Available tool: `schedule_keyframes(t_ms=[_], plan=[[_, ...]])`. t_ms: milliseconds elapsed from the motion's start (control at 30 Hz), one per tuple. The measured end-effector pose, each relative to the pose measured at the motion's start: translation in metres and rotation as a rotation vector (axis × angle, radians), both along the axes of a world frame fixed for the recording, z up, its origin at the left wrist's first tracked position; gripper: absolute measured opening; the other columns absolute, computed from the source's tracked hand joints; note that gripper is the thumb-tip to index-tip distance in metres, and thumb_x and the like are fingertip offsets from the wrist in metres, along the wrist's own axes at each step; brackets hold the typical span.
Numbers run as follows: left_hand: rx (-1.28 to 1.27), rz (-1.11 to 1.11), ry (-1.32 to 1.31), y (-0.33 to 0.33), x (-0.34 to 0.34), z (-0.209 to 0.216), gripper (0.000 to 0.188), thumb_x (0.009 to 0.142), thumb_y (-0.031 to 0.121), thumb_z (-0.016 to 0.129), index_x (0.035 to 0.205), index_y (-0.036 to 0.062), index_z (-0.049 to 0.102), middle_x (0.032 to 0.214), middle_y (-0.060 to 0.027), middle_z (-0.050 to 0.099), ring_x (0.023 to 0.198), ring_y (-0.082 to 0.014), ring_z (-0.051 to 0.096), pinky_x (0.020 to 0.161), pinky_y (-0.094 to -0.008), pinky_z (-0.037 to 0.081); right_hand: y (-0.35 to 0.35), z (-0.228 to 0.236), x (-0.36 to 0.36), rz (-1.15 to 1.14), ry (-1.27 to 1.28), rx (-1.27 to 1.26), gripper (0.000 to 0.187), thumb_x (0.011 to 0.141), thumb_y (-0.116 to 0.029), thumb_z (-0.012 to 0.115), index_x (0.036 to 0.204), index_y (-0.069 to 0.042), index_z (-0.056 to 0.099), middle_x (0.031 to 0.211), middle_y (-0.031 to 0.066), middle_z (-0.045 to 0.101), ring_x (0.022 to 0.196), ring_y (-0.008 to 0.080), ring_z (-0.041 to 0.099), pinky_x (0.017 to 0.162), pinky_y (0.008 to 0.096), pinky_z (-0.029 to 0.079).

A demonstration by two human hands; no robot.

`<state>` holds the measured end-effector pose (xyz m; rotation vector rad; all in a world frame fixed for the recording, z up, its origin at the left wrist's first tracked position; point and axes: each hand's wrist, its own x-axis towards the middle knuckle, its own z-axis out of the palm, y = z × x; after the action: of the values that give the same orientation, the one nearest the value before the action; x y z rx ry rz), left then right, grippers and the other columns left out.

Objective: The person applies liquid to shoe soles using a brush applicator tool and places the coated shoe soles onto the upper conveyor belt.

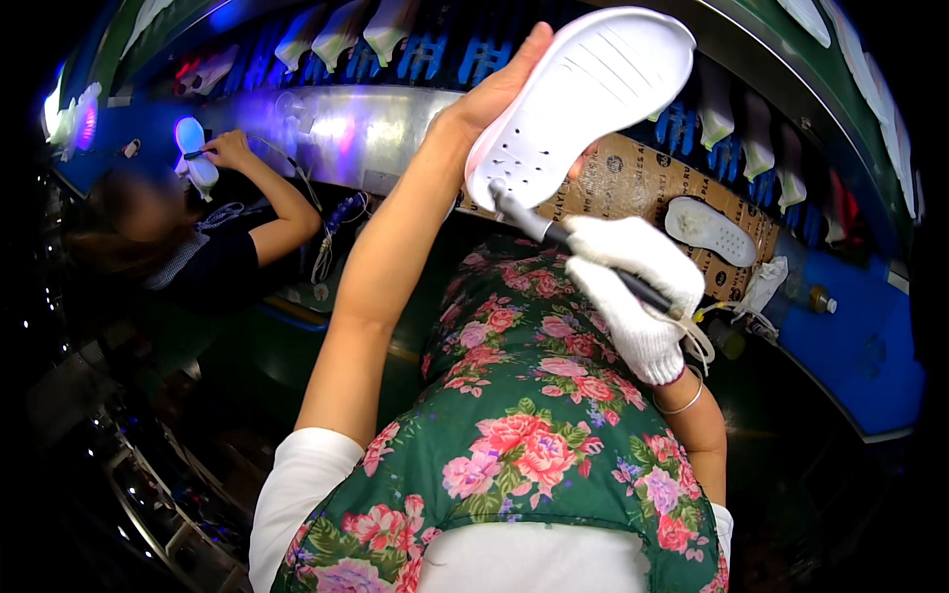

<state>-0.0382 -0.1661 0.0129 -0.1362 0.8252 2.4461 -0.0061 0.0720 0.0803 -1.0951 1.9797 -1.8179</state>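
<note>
My bare left hand (494,89) grips a white shoe sole (605,84) by its edge, raised above the cardboard. The sole has grooves at the upper end and small holes at the lower end; some fingertips show past its right edge. My right hand (643,292), in a white knitted glove, is closed round the black handle of a soldering iron (524,215). The iron's metal tip meets the holed end of the sole; whether it presses in, I cannot tell. A cord trails from the handle by my wrist.
Another white sole (714,229) lies on printed cardboard (618,183) at the right. Beyond are a white cloth (764,285), a small bottle (819,298) and a blue surface (850,336). Shoe parts hang along the rack (484,61). A co-worker (213,222) works at the left.
</note>
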Motion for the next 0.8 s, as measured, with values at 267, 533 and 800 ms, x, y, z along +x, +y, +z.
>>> schedule_keyframes(t_ms=[267,533,800], plan=[[0.343,0.09,0.221,0.016,-0.01,-0.014,0.109,0.081,0.091,0.029,0.137,0.0003,0.052,0.096,-0.0248,0.067,0.073,-0.0352,0.072,0.062,-0.0443,0.062,0.0,-0.005,0.017,-0.03,-0.418,-0.041,0.021,0.079,0.001,0.077,0.1,0.0,0.075,0.093,0.0103,0.075,0.079,0.0154,0.07,0.069,0.0275,0.054],[0.252,0.39,0.194,0.035,0.001,-0.033,0.107,0.085,0.089,0.018,0.14,0.0017,0.048,0.096,-0.0224,0.067,0.073,-0.0325,0.071,0.064,-0.0412,0.062,0.006,-0.011,-0.006,-0.379,-0.721,-0.412,0.024,0.087,0.004,0.069,0.111,0.006,0.07,0.106,0.0142,0.073,0.088,0.0162,0.069,0.079,0.027,0.056],[0.072,0.555,0.206,0.079,0.035,-0.037,0.055,0.107,0.039,0.036,0.149,0.0031,0.035,0.14,-0.0183,0.052,0.129,-0.0297,0.054,0.111,-0.0462,0.044,0.008,-0.016,-0.043,-0.257,-0.109,-0.026,0.019,0.083,-0.003,0.076,0.102,-0.001,0.075,0.098,0.0091,0.075,0.088,0.0149,0.07,0.081,0.0276,0.055]])
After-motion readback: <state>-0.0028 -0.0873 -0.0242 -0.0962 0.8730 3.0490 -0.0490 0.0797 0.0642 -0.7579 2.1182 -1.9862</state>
